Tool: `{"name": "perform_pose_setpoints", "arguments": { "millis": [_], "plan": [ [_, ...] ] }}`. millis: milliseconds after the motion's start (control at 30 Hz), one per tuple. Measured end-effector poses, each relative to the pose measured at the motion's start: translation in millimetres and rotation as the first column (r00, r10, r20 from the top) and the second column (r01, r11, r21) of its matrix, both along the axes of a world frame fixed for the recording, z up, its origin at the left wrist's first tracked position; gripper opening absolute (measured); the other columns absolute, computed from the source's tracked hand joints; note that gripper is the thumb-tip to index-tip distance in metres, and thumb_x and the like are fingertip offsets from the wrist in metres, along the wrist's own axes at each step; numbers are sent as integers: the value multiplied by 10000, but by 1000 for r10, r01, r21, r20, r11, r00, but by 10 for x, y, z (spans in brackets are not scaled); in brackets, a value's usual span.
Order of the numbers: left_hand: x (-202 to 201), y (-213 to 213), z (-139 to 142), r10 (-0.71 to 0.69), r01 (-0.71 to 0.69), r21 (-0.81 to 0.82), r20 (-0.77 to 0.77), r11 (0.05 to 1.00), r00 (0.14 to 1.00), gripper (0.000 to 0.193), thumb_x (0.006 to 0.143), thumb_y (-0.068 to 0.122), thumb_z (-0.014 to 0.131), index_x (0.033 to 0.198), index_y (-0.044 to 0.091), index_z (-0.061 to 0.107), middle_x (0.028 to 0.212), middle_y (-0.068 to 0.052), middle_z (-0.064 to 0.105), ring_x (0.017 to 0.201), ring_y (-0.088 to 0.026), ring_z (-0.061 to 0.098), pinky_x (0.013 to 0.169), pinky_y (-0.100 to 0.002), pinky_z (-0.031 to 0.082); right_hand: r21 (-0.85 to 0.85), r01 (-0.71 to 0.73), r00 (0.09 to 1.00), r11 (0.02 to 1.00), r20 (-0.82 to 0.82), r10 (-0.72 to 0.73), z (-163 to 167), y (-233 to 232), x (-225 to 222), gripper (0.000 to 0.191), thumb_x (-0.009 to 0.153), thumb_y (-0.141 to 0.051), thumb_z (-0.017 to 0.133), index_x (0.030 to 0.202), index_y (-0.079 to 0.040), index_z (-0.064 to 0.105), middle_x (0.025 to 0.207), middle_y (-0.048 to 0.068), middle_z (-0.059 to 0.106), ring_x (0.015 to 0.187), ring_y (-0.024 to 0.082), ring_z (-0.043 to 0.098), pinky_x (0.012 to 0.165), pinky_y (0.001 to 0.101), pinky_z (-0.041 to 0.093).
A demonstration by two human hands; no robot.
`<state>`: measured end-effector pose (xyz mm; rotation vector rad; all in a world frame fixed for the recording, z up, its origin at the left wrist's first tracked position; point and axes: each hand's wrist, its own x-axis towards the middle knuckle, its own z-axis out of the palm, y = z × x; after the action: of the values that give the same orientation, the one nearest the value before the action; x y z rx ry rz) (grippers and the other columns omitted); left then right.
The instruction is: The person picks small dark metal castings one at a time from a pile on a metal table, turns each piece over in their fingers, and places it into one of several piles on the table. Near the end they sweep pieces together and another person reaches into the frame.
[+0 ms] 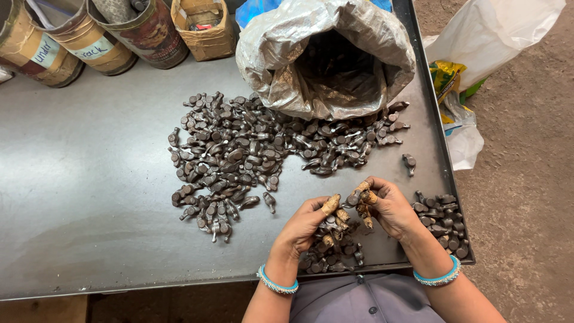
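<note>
Both hands met at the near edge of the metal tray (89, 179). The left hand (308, 221) cupped several small dark metal parts (329, 236); the right hand (388, 206) pinched what looked like one more between taped fingertips (362, 194). A loosened cupped grip could spill parts over that near edge. Farther in lay the big pile (251, 155), then the open grey sack (326, 57), with cardboard tubs (89, 36) at the far edge.

Pretty even, soft daylight, mild sheen on the metal counter (89, 179), sharp focus, slight bending at the edges.
</note>
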<state>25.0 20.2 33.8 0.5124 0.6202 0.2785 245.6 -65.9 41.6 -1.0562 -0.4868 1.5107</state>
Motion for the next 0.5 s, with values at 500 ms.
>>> {"name": "perform_pose_setpoints", "arguments": {
  "millis": [500],
  "plan": [
    [0, -27, 194, 94, -68, 366, -55, 928, 994, 192, 843, 58, 837, 941, 19, 677, 899, -10, 679, 794, -72, 642, 673, -221, 532, 85, -9, 995, 996, 101, 1, 91, -35, 17, 345, 883, 20, 720, 1217, 96, 684, 1116, 184, 753, 1019, 245, 738, 883, 382, 624]
  ]
}}
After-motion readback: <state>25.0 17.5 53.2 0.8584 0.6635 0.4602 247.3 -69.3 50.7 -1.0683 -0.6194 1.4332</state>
